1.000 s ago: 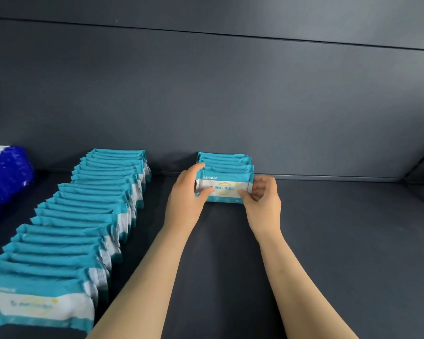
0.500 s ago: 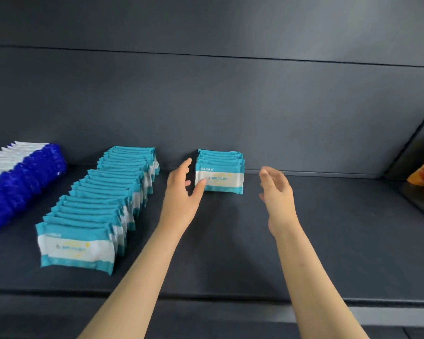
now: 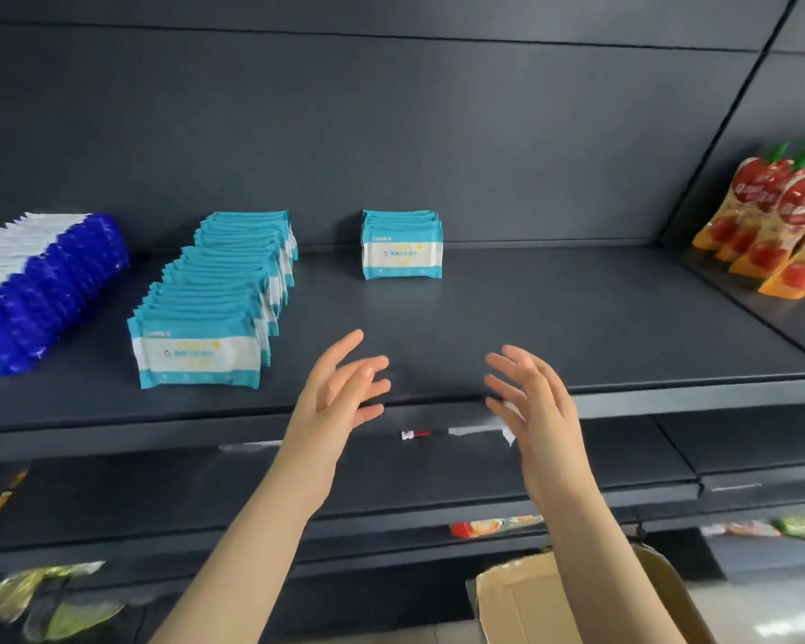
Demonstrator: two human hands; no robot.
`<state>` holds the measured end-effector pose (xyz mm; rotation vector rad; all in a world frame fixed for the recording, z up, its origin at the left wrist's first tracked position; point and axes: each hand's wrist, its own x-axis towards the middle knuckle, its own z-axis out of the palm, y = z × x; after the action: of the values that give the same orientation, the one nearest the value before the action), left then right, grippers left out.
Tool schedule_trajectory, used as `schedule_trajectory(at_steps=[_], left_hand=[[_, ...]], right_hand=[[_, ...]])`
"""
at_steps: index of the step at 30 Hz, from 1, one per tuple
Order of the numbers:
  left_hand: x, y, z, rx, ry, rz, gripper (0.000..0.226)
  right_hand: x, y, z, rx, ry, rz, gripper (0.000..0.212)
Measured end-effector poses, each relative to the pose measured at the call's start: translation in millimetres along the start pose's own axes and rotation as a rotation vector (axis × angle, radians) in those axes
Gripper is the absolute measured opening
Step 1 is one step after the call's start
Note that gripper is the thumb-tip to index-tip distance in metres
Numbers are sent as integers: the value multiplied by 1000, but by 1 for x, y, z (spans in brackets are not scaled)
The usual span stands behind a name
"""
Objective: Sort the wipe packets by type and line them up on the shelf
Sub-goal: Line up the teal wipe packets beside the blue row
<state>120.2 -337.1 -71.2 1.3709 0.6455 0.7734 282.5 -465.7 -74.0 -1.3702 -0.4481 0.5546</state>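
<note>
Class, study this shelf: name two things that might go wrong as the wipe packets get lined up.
The short teal row stands upright at the back with nothing bracing its front; a nudge from the left hand or right hand may topple it.
The long teal row ends near the front of the shelf; adding there risks pushing packets off.

We can read no text outright. The front teal packet of the short row (image 3: 401, 254) carries a line of blue characters on its white band, too blurred for us to make out. The front teal packet of the long row (image 3: 196, 353) bears the same kind of print, equally smeared. The red pouches (image 3: 772, 211) at right show white lettering that we cannot decipher.
</note>
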Motion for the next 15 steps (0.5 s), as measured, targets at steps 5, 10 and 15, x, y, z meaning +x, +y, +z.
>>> schedule_trajectory(at_steps=[5, 10, 15], left_hand=[[-56, -24, -36, 34, -115, -66, 41], [-113, -43, -80, 80, -180, -179, 27], [-170, -60, -112, 125, -245, -269, 22]], right_hand=[[-70, 33, 2, -62, 109, 6, 24], [-154, 70, 15, 3, 269, 123, 27], [-243, 101, 21, 8, 385, 203, 39]])
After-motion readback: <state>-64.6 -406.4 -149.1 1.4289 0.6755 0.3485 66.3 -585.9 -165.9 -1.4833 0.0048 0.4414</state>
